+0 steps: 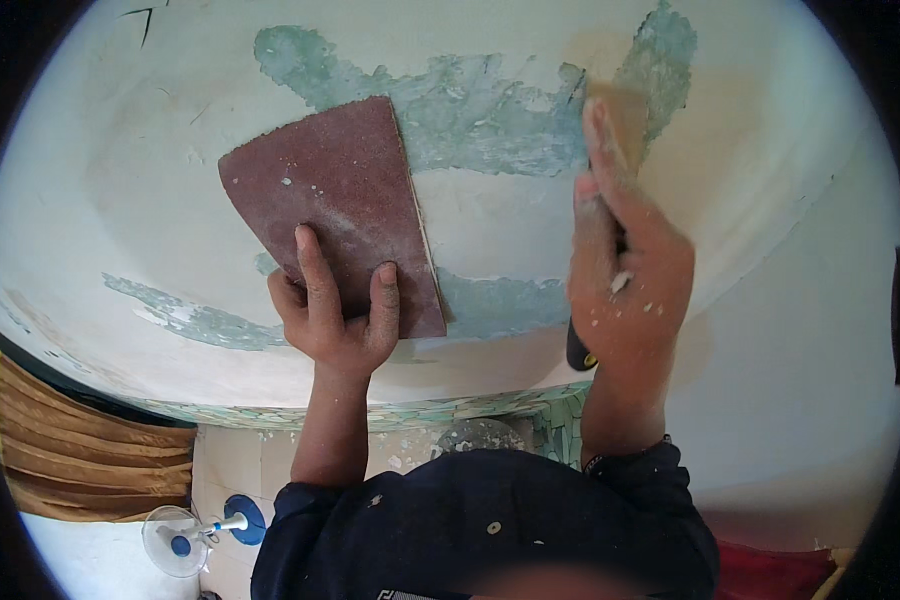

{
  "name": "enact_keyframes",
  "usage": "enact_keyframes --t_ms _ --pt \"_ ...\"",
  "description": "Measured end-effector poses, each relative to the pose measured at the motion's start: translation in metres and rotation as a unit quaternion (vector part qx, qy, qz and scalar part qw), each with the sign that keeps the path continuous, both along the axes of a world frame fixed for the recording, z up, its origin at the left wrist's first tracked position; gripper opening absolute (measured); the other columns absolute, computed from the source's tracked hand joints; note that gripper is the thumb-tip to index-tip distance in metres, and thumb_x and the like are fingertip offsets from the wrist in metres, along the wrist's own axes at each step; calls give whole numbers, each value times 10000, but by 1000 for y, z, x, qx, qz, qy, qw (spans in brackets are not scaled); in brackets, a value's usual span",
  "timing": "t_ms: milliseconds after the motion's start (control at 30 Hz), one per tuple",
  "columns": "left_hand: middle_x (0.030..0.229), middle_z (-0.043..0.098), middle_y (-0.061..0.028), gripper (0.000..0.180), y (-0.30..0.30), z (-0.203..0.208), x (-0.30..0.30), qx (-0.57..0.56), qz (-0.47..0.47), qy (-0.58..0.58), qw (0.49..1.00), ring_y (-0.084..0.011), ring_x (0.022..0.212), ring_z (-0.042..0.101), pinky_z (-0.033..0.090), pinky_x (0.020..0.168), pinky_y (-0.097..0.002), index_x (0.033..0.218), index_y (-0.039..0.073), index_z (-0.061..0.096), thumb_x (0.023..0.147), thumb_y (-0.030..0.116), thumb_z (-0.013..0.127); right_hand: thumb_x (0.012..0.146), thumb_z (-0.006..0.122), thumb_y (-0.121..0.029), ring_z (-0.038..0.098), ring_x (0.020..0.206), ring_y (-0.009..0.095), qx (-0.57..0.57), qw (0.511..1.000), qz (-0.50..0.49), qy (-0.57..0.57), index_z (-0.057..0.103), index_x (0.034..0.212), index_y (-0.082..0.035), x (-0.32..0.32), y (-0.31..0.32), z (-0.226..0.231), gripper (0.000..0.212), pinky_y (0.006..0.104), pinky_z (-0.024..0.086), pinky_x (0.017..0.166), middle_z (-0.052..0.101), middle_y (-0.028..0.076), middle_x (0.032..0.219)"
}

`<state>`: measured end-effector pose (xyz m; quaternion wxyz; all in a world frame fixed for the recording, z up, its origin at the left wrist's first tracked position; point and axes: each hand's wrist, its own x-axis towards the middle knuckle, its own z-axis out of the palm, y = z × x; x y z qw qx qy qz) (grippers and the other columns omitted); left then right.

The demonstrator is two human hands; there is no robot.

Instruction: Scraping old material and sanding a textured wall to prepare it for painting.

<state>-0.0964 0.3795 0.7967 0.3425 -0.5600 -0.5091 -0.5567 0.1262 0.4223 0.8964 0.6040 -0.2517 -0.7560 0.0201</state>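
My left hand (340,310) grips the lower edge of a reddish-brown sheet of sandpaper (320,180); its fingers press on the gritty face, and pale specks lie on it. The sheet is held up before the wall (500,220), where the pale paint is gone in patches and a green layer (500,120) shows. In my right hand (630,260) is a scraper with a black handle (580,348). My dusty forefinger stretches along it toward the right end of the big green patch. The hand mostly hides the blade. Paint flakes stick to the back of this hand.
A mosaic-tiled band (300,415) runs along the foot of the wall. Paint chips are scattered on the floor (235,455). Brown curtain cloth (90,440) hangs at the left, with a white and blue fan (178,542) below it. Red cloth (770,570) lies at lower right.
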Motion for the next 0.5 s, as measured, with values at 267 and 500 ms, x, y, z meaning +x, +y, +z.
enact_keyframes --t_ms 267,500 --pt "1053 484 -160 779 2 0 -1 7 -5 7 1000 -253 853 487 421 712 -328 1450 -79 427 850 287 764 956 529 59 599 1174 138 22 999 21 21 573 1334 54 -10 10 5 380 251 451 954 592 216 1365" --pt "967 489 -164 749 5 0 -5 51 0 15 999 -232 734 483 410 585 -292 1394 -79 502 789 252 794 945 533 82 634 1131 152 -29 998 48 30 578 1342 30 -9 -1 -18 402 228 461 899 603 220 1350"
